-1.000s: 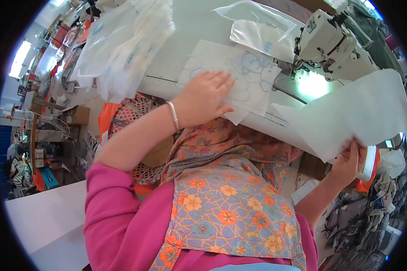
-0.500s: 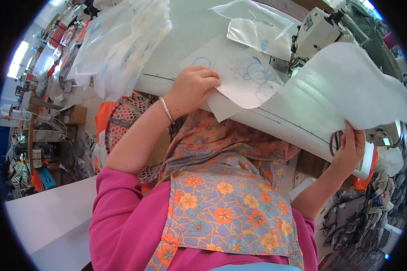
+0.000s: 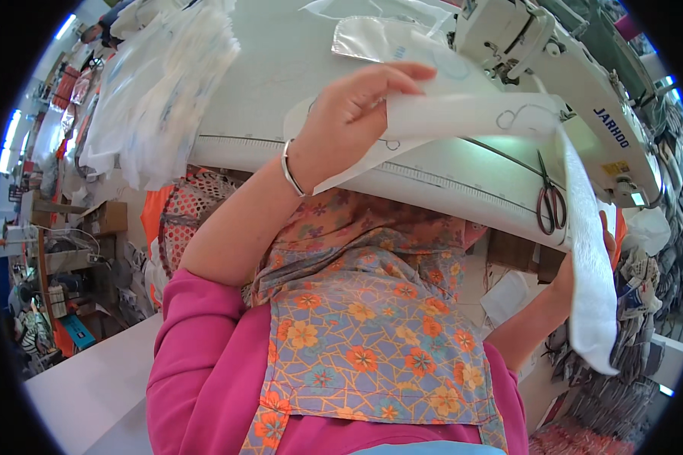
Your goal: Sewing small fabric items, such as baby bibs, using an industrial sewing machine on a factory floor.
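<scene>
White fabric panel (image 3: 463,117) is lifted off the table (image 3: 296,91), centre to right of frame. Your left hand (image 3: 349,121) pinches its top edge; right hand (image 3: 584,265), mostly hidden, grip unclear. Not yet under the sewing machine (image 3: 554,68); scissors (image 3: 552,205) untouched.

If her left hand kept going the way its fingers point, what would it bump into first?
Probably the white sewing machine. The left hand, pinching the white fabric piece, points right toward it, though depth is hard to judge.
</scene>
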Motion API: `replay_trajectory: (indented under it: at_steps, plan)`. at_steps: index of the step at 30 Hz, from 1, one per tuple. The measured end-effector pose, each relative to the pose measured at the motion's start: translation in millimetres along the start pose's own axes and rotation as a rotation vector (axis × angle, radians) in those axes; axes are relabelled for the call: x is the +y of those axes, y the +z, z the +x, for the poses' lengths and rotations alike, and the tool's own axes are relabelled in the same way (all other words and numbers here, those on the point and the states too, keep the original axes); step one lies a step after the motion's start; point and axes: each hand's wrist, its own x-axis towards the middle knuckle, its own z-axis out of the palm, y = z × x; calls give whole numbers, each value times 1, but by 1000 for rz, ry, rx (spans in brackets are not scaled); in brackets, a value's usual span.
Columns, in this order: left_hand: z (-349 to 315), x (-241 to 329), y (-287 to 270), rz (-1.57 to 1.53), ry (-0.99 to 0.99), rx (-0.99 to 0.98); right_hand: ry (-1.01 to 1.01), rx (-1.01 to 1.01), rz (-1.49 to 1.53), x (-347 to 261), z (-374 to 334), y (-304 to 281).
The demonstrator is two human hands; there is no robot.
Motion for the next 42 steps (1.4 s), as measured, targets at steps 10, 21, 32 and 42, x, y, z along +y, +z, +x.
replay_trajectory:
  at_steps: [10,21,32,42]
  plan:
    - [-42,-21,-55,806,-197,-229,177,-283,-16,26,17,29]
    - [-49,-27,-57,604,-133,-212,438,-387,-879,159,8,170]
    - [-40,-20,-56,1039,90,-354,508,-554,-851,165,25,163]
    - [-37,-19,-61,638,-250,-86,507,-484,-921,169,29,163]
